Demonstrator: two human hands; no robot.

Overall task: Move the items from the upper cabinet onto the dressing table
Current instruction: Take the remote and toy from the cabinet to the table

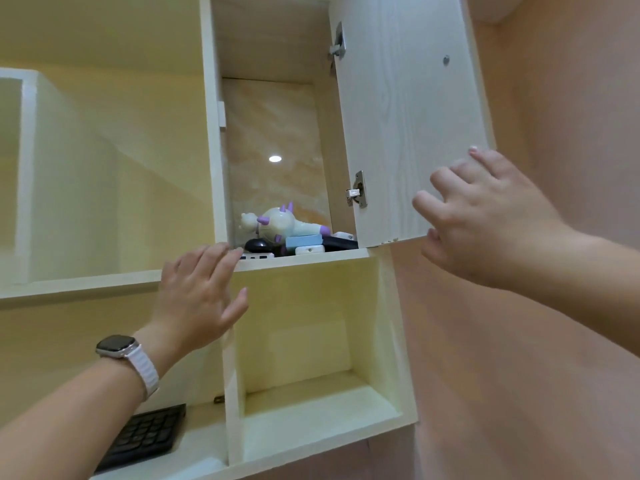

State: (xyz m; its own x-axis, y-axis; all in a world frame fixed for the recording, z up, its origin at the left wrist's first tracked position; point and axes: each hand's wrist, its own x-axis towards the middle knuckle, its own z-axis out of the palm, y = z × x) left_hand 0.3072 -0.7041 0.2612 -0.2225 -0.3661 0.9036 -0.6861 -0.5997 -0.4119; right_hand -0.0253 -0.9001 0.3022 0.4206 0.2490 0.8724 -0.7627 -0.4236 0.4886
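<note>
Wristwatch (pixel 119 346) strapped on, the left hand (pixel 199 289) reaches up with fingers spread and empty, just below the upper cabinet (pixel 270 98). Inside, on the cabinet floor, lie a white-and-purple plastic toy (pixel 277 223), a black mouse (pixel 257 244), a pale blue box (pixel 304 241) and small white cases (pixel 310 250). Right hand (pixel 485 216), fingers loosely open, rests against the wood-grain cabinet door (pixel 408 116), swung wide beside it. Well below the cabinet sits a black keyboard (pixel 145 434).

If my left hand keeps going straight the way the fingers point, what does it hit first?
Probably the white flat device at the shelf's front edge, just past the left hand fingertips, with the black mouse right behind it. Depth is hard to judge here.
</note>
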